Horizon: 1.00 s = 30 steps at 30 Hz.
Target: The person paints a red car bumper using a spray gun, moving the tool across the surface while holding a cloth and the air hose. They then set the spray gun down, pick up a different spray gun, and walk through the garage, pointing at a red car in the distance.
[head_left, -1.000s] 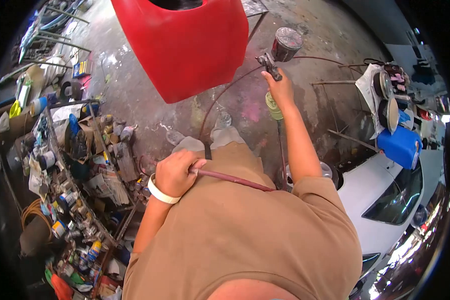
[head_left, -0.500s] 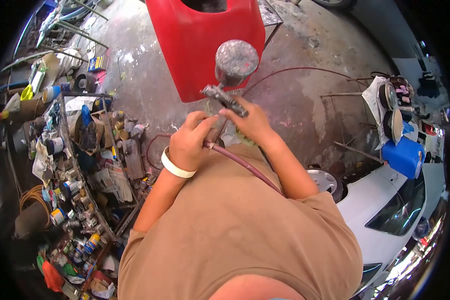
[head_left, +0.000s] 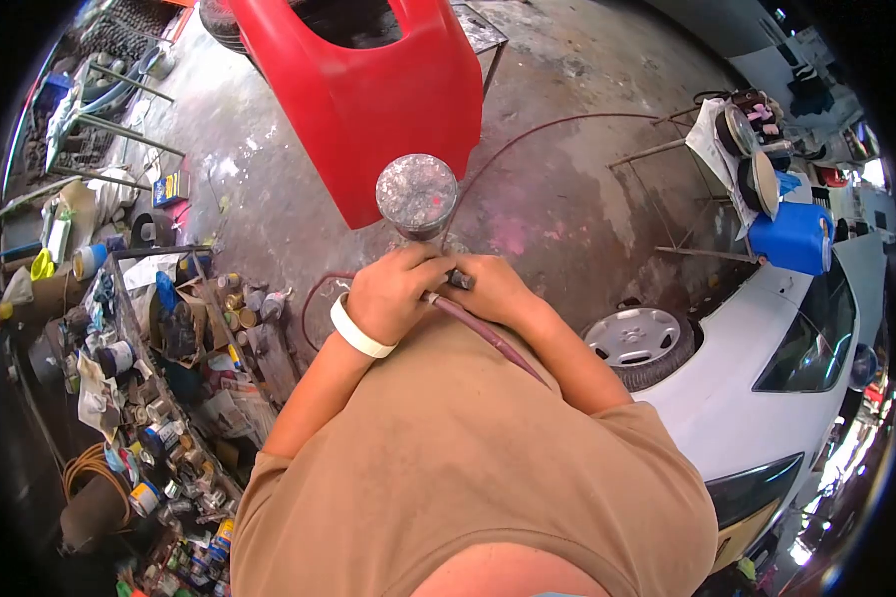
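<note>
Close to my chest I hold a paint spray gun [head_left: 417, 199] whose round, paint-crusted cup points up at the camera. My right hand [head_left: 496, 290] grips the gun's handle. My left hand [head_left: 391, 292], with a white wristband, closes on the gun's base where the dark red air hose [head_left: 488, 338] joins it. The hose runs back along my tan shirt. A red car body panel [head_left: 368, 90] stands on the stained concrete floor just beyond the gun.
At left is a cluttered rack [head_left: 159, 348] of paint cans and bottles. A white car [head_left: 767, 398] with its wheel [head_left: 639, 343] sits at right. A blue jerrycan [head_left: 791, 239] and sanding discs rest on a metal stand at the upper right.
The spray gun came from arm's length near the red panel in to my chest. My left hand moved up the hose to the gun's base, and the cup now faces the camera.
</note>
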Tool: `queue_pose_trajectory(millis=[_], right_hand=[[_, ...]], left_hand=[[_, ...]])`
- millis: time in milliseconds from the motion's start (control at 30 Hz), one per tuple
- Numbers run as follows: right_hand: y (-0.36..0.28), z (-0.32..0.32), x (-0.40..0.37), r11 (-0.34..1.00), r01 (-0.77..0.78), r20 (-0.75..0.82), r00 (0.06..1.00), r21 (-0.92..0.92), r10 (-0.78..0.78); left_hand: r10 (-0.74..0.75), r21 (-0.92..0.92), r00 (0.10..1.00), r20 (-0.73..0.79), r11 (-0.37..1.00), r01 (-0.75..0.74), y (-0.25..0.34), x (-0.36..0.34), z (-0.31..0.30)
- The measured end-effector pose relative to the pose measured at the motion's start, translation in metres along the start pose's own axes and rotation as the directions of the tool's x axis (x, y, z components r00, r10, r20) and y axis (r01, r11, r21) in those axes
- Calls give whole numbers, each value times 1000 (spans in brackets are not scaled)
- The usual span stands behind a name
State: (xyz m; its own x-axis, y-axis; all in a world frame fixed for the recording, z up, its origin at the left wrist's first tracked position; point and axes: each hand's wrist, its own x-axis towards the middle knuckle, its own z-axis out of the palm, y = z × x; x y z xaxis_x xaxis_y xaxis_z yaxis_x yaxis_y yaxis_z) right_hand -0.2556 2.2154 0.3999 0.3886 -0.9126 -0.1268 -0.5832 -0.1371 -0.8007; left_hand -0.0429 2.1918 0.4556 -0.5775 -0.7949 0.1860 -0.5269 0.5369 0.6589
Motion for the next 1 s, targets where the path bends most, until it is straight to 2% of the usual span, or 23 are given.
queue_pose_trajectory(millis=[133, 267, 333, 433, 567, 667, 833, 1000], right_hand=[[-6, -3, 3, 998, -33, 44, 998, -45, 35], [12, 1, 13, 998, 6, 45, 999, -57, -3], [6, -5, 30, 1000, 12, -47, 999, -21, -13], [7, -7, 66, 1000, 22, -128, 992, 19, -20], [33, -4, 110, 998, 61, -178, 983, 35, -54], [54, -17, 120, 997, -71, -182, 981, -21, 66], [120, -58, 121, 965, -209, -239, 940, 158, 242], [189, -108, 134, 928, -240, -353, 874, 284, 334]], left_hand=[[-17, -11, 1000, -4, 1000, 17, -2, -3, 3], [-71, 3, 989, -133, 997, 72, 7, -3, 2], [-151, -15, 964, -220, 988, 151, 24, -3, -5], [-187, -24, 939, -288, 982, 188, 32, -13, -7], [-300, 32, 933, -200, 950, 312, 36, -27, 4], [-382, 7, 905, -188, 921, 391, 42, -33, 14], [-476, -43, 854, -212, 877, 478, 49, -26, 28], [-501, -19, 837, -219, 860, 510, 53, -21, 35]])
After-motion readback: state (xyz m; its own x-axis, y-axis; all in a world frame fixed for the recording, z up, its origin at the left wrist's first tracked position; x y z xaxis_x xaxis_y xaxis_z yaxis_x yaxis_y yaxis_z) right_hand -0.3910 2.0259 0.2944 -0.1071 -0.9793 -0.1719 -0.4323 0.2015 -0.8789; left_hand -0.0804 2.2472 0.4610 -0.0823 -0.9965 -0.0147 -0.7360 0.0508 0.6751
